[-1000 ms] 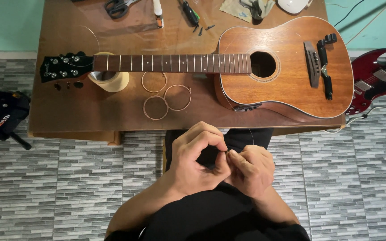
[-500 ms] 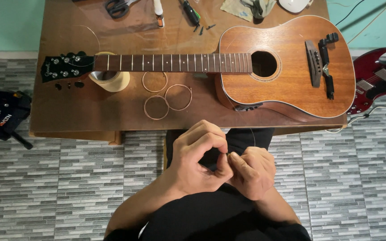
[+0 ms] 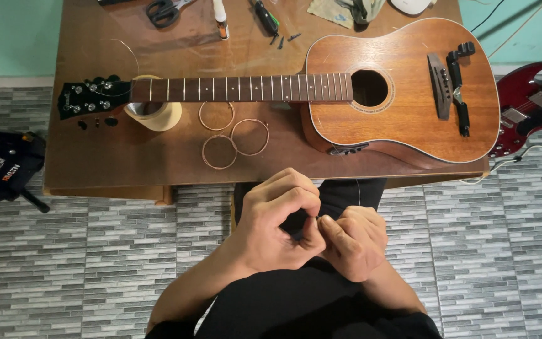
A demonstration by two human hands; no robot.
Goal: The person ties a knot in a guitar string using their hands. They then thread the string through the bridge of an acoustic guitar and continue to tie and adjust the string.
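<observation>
One wooden table point(image 3: 127, 163) fills the upper part of the head view and carries all the work items. An acoustic guitar point(image 3: 403, 94) lies flat on the table, body to the right, neck running left to a black headstock point(image 3: 89, 97). No strings show along its neck. The neck rests across a roll of tape point(image 3: 155, 116) near the headstock.

An electric guitar point(image 3: 531, 107), dark red, lies on the tiled floor just beyond the right end of the table. A black case point(image 3: 1, 166) sits on the floor at the left end.

Three coiled strings point(image 3: 233, 135) lie on the table just below the neck, rings overlapping or touching. Scissors point(image 3: 164, 9), a small bottle point(image 3: 220, 14) and a screwdriver point(image 3: 265, 16) lie along the far edge, well apart from the hands.

Both hands are held together over the lap, below the near table edge. The left hand point(image 3: 277, 223) is curled, thumb and fingers closed narrow around a small item that cannot be identified. The right hand point(image 3: 356, 242) is curled, fingertips pinched against those of the left hand. A thin wire point(image 3: 358, 191) rises from the area of the right hand toward the table edge.
</observation>
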